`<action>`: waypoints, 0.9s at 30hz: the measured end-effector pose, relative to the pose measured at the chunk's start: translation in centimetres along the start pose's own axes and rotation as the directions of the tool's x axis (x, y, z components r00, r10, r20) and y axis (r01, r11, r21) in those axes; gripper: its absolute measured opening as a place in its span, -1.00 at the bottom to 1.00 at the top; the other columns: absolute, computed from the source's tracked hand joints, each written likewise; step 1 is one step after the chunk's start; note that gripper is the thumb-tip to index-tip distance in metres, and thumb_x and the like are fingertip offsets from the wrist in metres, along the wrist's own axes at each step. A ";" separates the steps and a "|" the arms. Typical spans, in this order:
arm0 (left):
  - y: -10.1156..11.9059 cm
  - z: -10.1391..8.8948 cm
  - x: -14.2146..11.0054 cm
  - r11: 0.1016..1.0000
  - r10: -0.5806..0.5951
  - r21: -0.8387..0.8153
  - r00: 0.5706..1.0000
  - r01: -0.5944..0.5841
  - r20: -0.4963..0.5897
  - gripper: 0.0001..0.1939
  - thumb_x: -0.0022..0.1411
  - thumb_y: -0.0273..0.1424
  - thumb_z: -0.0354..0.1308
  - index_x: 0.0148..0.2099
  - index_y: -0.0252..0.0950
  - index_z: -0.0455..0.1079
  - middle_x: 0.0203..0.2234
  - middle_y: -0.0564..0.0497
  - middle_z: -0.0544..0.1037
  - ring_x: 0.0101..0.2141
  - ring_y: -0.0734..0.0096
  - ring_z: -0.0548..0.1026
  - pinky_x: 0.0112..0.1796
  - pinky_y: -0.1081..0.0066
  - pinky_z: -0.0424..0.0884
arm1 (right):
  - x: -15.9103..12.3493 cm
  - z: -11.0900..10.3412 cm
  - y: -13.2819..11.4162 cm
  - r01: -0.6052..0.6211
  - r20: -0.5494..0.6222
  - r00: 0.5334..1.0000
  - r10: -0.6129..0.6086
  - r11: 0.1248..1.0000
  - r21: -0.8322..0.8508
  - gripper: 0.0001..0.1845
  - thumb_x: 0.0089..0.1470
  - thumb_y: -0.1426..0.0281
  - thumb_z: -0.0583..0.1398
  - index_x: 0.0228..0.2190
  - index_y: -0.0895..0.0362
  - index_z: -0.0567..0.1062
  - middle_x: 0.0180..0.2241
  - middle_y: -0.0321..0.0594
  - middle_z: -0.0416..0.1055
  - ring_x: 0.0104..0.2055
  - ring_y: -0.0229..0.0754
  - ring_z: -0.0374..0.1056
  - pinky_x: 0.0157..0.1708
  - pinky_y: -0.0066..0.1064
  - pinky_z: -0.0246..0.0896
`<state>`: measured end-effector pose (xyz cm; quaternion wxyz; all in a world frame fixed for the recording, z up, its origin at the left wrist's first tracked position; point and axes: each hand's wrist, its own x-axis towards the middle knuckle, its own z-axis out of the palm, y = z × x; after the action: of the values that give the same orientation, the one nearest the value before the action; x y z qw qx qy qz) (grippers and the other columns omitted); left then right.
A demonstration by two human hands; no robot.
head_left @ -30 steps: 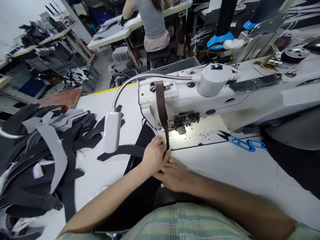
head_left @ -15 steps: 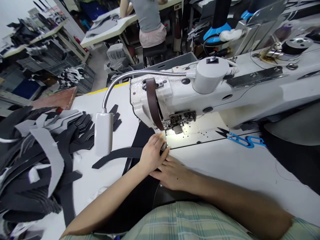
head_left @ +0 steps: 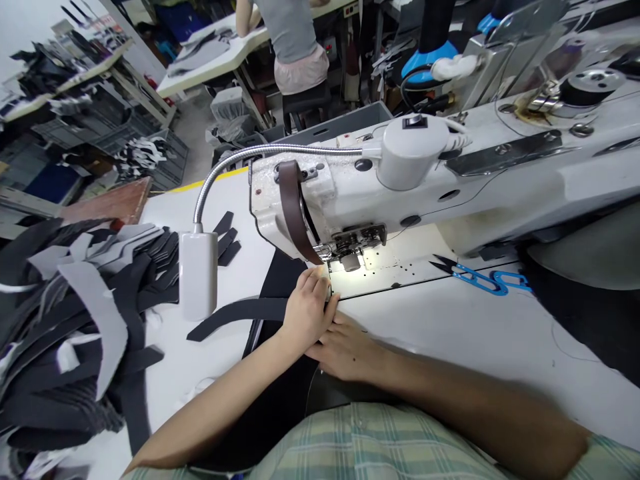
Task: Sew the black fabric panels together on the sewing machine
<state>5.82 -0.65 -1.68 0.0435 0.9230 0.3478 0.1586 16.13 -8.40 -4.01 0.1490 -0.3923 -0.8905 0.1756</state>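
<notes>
Cloth (head_left: 279, 279), black, is lying on the table (head_left: 425, 320) at the left end of the machine (head_left: 345, 187), running from beside its needle area toward the wearer's lap; a dark strip (head_left: 235, 314) is crossing over it, its pointed end reaching left and its right end disappearing under the left hand (head_left: 307, 310). The left hand is bending its fingers down just beside the needle area, its thumb pointing right; whether it is pinching anything is hidden, so I cannot tell. The right hand (head_left: 345, 347) is resting on the near side, its fingertips tucking in by the left hand; its grip is also hidden, and I cannot tell what it is holding. A brown strap (head_left: 294, 212) is hanging down the machine's left end, its lower end coming close to the left fingertips; a lamp (head_left: 198, 275) is hanging left of the machine; blue snips (head_left: 483, 277) are lying to the right; a pile (head_left: 95, 320) of grey and black pieces is covering the left side; a person (head_left: 295, 40) is sitting on the far side.
</notes>
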 end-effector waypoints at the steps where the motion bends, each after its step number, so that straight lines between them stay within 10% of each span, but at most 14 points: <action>1: 0.1 0.0 0.0 1.000 -0.004 0.015 1.000 0.004 -0.002 -0.87 0.26 -0.37 0.03 -0.21 -0.34 0.32 -0.21 -0.21 0.46 -0.04 0.04 0.38 -0.05 0.06 0.43 | 0.0 0.0 0.0 -0.001 0.003 1.000 0.001 1.000 -0.007 -0.67 0.14 0.34 0.17 -0.05 0.09 0.46 -0.17 -0.13 0.52 -0.07 -0.06 0.35 0.01 -0.12 0.08; 27: 0.5 -0.3 0.4 0.997 0.063 0.032 0.994 -0.066 0.091 -0.89 0.23 -0.48 -0.02 -0.28 -0.35 0.32 -0.29 -0.19 0.47 -0.06 0.07 0.41 -0.07 0.13 0.45 | -0.4 0.0 0.2 -0.016 0.003 1.000 0.016 1.000 0.007 -0.66 0.10 0.39 0.16 -0.05 0.10 0.45 -0.20 -0.14 0.53 -0.12 -0.07 0.37 -0.07 -0.19 0.15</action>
<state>6.28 -0.80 -1.19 0.0376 0.9406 0.3184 0.1121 16.50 -8.53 -4.19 0.1477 -0.3985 -0.8871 0.1803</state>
